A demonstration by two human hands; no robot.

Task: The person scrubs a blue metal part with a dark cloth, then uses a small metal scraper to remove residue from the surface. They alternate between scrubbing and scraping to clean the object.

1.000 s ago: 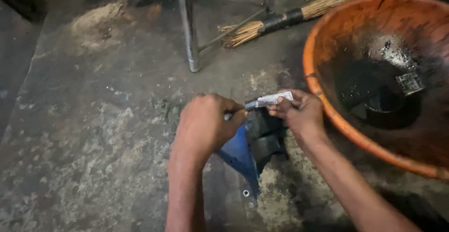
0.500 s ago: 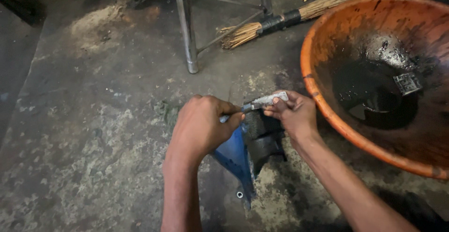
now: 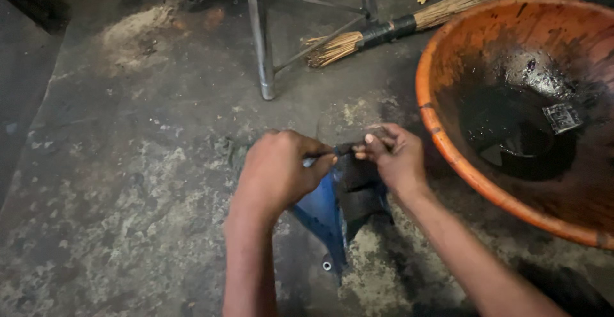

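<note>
Since a second before, the pale flat piece that had shown bright between the two hands had turned or sunk almost out of sight, and the right hand (image 3: 394,158) had slid a little toward nine o'clock. The left hand (image 3: 279,169) was curled tight, its fingers pinched round a thin metal tool (image 3: 320,158) whose tip pointed to three o'clock. The right fingers were pressed together on the small dark piece (image 3: 358,146) at that tip. Both worked right over the blue plastic panel (image 3: 324,211) with its black part (image 3: 358,192), lying on the stained concrete floor (image 3: 128,195).

It looked like scraping or prying, mid-stroke. The next push would want a steady right-hand grip.

At two o'clock sat the orange basin (image 3: 448,144) of black oil; at twelve, a broom (image 3: 384,30) and a metal leg (image 3: 262,42).
</note>
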